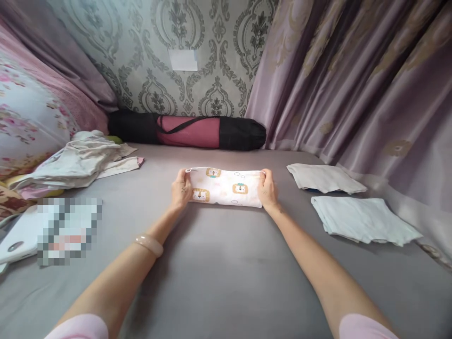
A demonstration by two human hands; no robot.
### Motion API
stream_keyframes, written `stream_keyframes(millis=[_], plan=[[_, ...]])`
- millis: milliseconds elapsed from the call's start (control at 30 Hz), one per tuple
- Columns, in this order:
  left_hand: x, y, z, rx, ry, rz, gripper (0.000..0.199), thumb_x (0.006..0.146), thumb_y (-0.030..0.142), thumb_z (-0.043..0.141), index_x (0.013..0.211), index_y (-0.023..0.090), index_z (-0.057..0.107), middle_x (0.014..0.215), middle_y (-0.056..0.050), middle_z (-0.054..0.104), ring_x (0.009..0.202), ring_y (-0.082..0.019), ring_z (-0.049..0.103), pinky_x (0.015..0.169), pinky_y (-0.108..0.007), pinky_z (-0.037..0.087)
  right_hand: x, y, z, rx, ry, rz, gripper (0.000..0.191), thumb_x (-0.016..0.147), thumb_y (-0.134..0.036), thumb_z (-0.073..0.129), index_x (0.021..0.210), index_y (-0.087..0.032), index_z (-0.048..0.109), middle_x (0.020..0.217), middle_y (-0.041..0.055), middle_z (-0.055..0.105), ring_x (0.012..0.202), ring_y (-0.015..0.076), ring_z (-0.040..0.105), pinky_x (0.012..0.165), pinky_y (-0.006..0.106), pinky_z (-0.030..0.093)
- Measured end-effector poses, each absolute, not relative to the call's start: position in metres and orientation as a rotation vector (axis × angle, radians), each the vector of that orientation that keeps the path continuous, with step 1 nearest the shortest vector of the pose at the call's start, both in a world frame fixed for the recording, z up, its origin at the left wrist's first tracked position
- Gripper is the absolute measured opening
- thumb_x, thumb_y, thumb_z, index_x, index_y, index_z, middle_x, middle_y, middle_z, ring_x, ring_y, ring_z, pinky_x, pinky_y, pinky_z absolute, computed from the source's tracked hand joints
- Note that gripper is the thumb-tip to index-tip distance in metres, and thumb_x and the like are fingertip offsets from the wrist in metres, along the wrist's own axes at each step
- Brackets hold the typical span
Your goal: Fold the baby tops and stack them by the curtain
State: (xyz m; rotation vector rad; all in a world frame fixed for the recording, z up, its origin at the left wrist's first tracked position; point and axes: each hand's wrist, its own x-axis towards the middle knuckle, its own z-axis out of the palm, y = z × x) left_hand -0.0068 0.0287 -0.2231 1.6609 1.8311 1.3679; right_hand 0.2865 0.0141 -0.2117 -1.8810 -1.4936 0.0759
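A white cloth with a lion-face print [226,188], folded into a long rectangle, is stretched level between my hands above the grey sheet [219,273]. Its left end is gripped by my left hand [181,189], its right end by my right hand [268,189]. Both hands have their fingers closed round the edges, partly hidden by the cloth. A pale bangle [149,246] circles my left wrist.
At the right lie two folded cloths, one whitish [326,178] and one pale green [363,218]. Rumpled clothes [76,160] and a white device [24,235] are at the left. A black and red long bag [190,132] lies along the wall.
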Motion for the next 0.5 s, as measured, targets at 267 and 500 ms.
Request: stream_keyframes(millis=[267, 500], plan=[[-0.005, 0.050, -0.226, 1.753, 2.019, 1.063, 0.030, 0.100, 0.036, 0.033, 0.107, 0.024, 0.059, 0.079, -0.005, 0.065, 0.074, -0.020, 0.060, 0.068, -0.026, 0.040, 0.288, 0.040, -0.217, -2.110, -1.627, 0.095, 0.039, 0.106, -0.037, 0.023, 0.127, -0.022, 0.051, 0.096, 0.0099, 0.070, 0.083, 0.0239, 0.065, 0.068, 0.029, 0.038], [-0.005, 0.061, -0.226, 1.712, 2.197, 0.762, 0.031, 0.098, 0.038, 0.034, 0.095, 0.022, 0.061, 0.096, -0.012, 0.071, 0.092, -0.026, 0.066, 0.071, -0.030, 0.043, 0.291, 0.048, -0.230, -2.230, -1.642, 0.110, 0.038, 0.105, -0.040, 0.029, 0.123, -0.020, 0.055, 0.100, 0.0122, 0.071, 0.093, 0.0255, 0.067, 0.074, 0.030, 0.042]])
